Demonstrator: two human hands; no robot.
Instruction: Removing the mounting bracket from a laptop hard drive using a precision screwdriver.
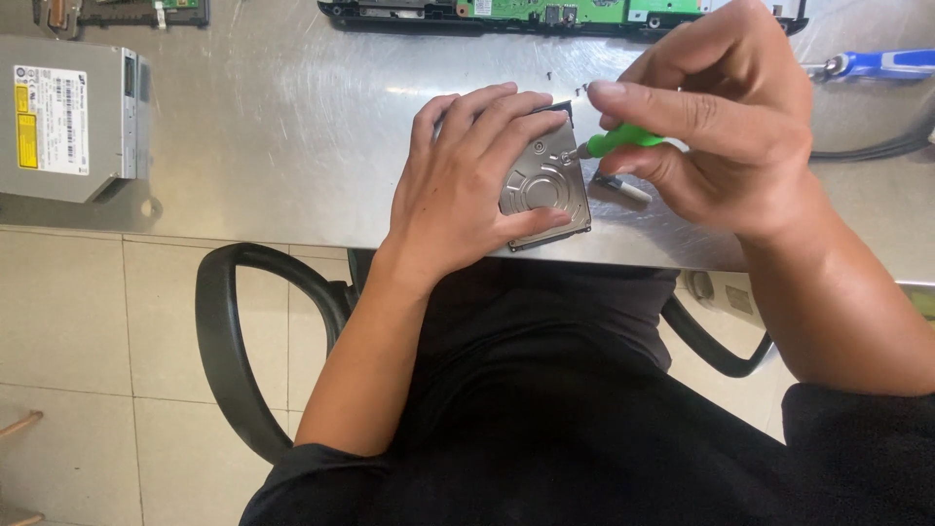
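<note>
Silver optical drive [68,119] sits top-left on the steel table [292,146], w/ a white rectangular label plus a small yellow sticker on its lid; print too small to read. Green circuit board [545,12] in a black tray runs along the top edge, cut off by the frame, small white sticker on it. Blue-handled tool [881,64] top-right, cut off at the edge, dark cable just below it. L hand [467,180] lies flat over the hard drive [545,180] near the table's front edge, fingers close together and draped across the lid, thumb along the lower side, so approx. half the drive is hidden. R hand [726,127] pinches a green-handled screwdriver [623,140] btw thumb and forefinger, tip on a screw at the drive's upper right corner; handle end hidden in the palm. Small grey piece [623,188] lies just right of the drive, prob. a metal bracket, partly under the R hand. Black chair armrest [243,331] below the table.
</note>
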